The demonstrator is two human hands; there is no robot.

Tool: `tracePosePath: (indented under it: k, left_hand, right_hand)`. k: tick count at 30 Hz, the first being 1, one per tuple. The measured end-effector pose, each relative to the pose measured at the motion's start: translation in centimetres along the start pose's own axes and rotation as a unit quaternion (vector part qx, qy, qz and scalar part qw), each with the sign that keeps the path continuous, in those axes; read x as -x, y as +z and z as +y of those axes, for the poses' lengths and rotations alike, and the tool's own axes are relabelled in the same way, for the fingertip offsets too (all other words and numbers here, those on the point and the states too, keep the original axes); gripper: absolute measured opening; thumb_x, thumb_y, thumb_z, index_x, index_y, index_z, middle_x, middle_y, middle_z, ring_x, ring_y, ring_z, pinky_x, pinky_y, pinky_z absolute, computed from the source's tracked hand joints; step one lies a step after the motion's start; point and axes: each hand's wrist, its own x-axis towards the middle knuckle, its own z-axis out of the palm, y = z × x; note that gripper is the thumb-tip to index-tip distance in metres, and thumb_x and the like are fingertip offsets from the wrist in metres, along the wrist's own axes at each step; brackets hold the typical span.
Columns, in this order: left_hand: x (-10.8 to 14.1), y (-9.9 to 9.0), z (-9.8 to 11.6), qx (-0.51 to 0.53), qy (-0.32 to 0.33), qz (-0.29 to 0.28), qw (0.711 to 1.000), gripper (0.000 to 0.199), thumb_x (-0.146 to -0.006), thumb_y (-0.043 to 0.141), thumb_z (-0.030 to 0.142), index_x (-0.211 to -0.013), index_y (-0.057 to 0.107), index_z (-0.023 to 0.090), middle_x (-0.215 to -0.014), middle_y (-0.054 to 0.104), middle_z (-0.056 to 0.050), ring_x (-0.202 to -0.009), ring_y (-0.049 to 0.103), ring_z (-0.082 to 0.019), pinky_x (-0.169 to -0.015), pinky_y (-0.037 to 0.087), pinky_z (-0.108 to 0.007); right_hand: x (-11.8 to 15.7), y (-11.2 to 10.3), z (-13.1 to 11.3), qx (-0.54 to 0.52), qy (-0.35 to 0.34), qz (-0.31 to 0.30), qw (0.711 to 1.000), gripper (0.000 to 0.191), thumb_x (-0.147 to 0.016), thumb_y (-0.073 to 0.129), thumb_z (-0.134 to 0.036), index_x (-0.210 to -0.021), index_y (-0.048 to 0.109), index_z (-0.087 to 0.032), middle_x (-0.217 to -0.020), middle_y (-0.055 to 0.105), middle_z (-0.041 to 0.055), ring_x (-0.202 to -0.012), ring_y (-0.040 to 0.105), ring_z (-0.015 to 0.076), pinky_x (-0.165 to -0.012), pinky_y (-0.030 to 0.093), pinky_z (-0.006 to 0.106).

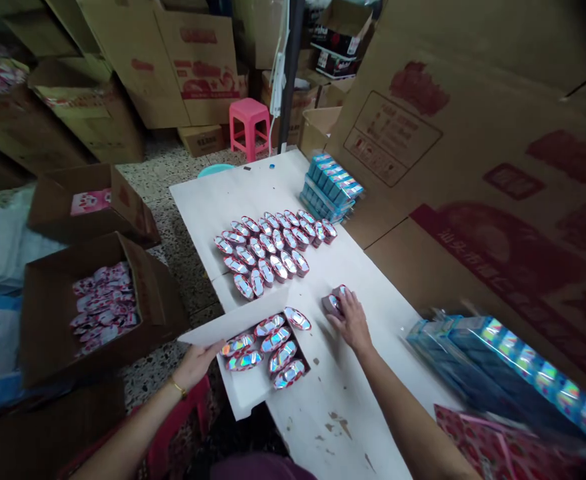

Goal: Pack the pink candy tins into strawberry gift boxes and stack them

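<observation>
An open white cardboard box (245, 393) rests at the near left edge of the table and holds several small packs (275, 339) with shiny oval tops and red rims. My left hand (197, 365), with a bracelet at the wrist, grips the box's left side. To the right of the box, my right hand (353, 323) is closed around a couple of similar oval-topped packs (333, 303) on the tabletop. One more pack (297, 319) leans at the box's upper right corner. Behind the box, rows of the same packs (267, 243) stand upright.
The white table (323, 400) borders a large carton wall (423, 167) on the right. Blue packages stand at the back (330, 187) and near right (503, 360). A brown carton (157, 320) with pink-white packets sits at left. A pink stool (249, 120) stands behind.
</observation>
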Motion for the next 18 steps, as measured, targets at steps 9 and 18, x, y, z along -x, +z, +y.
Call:
tracePosePath:
  k: [9, 18]
  left_hand:
    - [-2.0, 1.2, -0.2, 0.060, 0.042, -0.030, 0.997, 0.062, -0.061, 0.057, 0.061, -0.096, 0.065, 0.010, -0.105, 0.065, -0.010, -0.102, 0.056, -0.027, -0.098, 0.036, -0.041]
    - [-4.9, 3.7, 2.9, 0.045, 0.074, -0.108, 0.990, 0.043, -0.063, 0.061, 0.048, -0.086, 0.067, 0.012, -0.092, 0.070, -0.006, -0.092, 0.061, -0.022, -0.089, 0.043, -0.036]
  right_hand:
    - [3.1, -1.6, -0.3, -0.044, 0.122, 0.016, 0.991, 0.069, -0.075, 0.046, -0.053, -0.134, 0.028, -0.020, -0.122, 0.039, 0.0144, -0.107, 0.043, 0.0307, -0.085, 0.041, 0.047]
    - [10.3, -8.3, -12.7, -0.184, -0.227, -0.114, 0.950, 0.071, -0.078, 0.052, -0.043, -0.138, 0.018, -0.028, -0.135, 0.029, 0.0105, -0.122, 0.032, 0.0267, -0.096, 0.036, 0.042]
